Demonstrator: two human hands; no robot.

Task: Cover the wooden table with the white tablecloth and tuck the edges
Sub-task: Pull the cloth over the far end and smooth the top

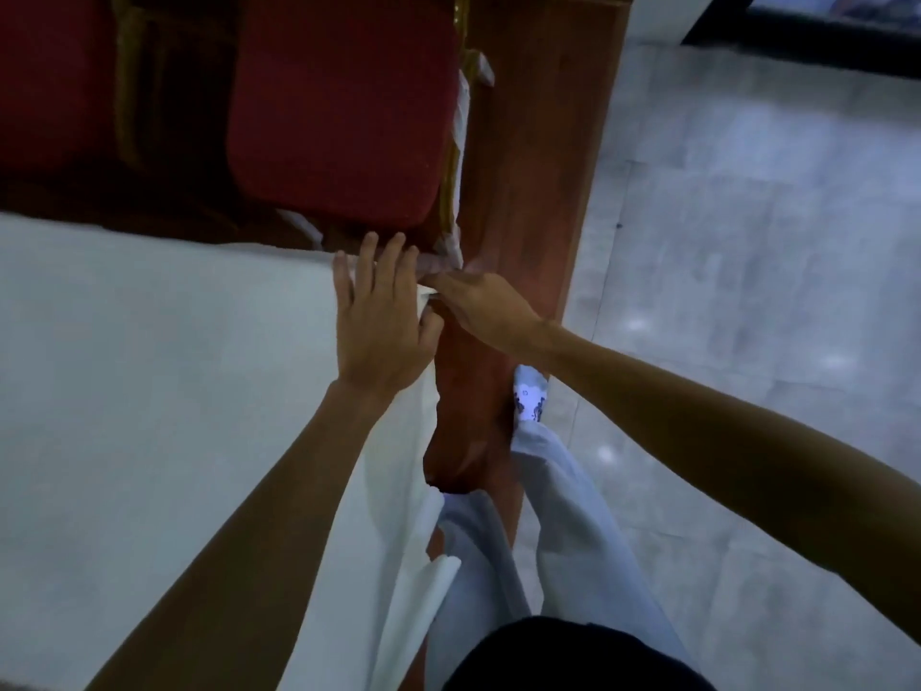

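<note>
Step in hand: tucking the cloth at the worktop's corner, centre of the frame. The spreading looks done, since the top on the left of the frame is fully covered.
Left hand: the left hand lies flat on the cloth right at the corner, fingers straight and spread wide, pressing the fabric down.
Right hand: the right hand reaches in from the right with its fingers drawn narrow. They seem to pinch a small white fold just beside the left hand, though the thumb is hidden and the contact is blurred.
Task's thing, place: the white tablecloth fills the left half of the frame, from the corner down to the lower edge.
Task's thing, look: smooth and flat on top with no clear wrinkles. Along the near side its edge hangs in loose, uneven folds toward the lower centre, not yet tucked.
Worktop: only its reddish-brown wooden side shows bare, running from the top centre down past the hands.
Next move, as I judge it: keep the flat hand as an anchor so the top does not shift, fold the pinched flap neatly round the corner and push it under. Then work down the loose hanging edge.
Risk: pulling the fold too hard could drag the smooth top askew.
Around: a red chair seat sits close behind the corner at upper centre, with pale tiled floor on the right. The person's light trouser legs stand against the wooden side.
</note>
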